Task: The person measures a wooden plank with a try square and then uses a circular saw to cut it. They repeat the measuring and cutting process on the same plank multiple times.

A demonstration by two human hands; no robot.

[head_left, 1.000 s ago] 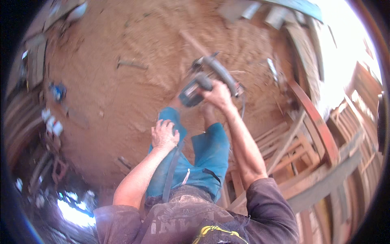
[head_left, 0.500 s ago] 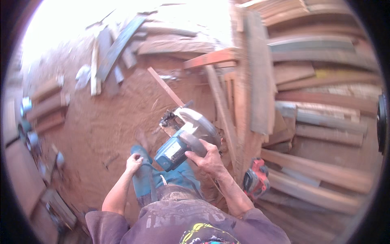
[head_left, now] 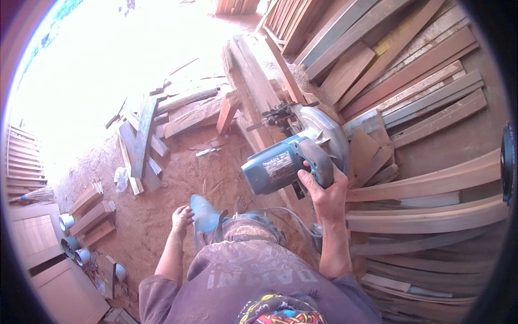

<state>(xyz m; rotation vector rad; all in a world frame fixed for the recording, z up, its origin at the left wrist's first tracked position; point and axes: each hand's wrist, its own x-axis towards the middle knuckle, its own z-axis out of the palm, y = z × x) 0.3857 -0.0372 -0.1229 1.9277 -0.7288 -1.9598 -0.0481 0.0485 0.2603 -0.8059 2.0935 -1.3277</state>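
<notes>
My right hand [head_left: 326,191] grips the rear handle of a circular saw [head_left: 275,164] with a blue motor body and a silver blade guard. The saw is over the lower end of a workbench plank [head_left: 253,75]; whether it touches the wood I cannot tell. A narrow reddish wooden strip [head_left: 286,67] runs out beyond the saw's front; its attachment is unclear. My left hand [head_left: 182,218] hangs beside my blue-trousered leg [head_left: 204,213], fingers loosely curled, with nothing seen in them. A pale cord [head_left: 291,212] loops below the saw.
Stacked boards [head_left: 421,102] and long beams [head_left: 431,175] fill the right side. Offcuts [head_left: 143,132] lie on the sandy floor [head_left: 162,210] ahead. Wooden blocks [head_left: 94,216], small round containers [head_left: 67,245] and panelled doors [head_left: 70,291] stand at left.
The view has turned toward the right. My right hand has carried the saw forward and right, from before my lap to the bench. The red tool near my right arm is now mostly hidden.
</notes>
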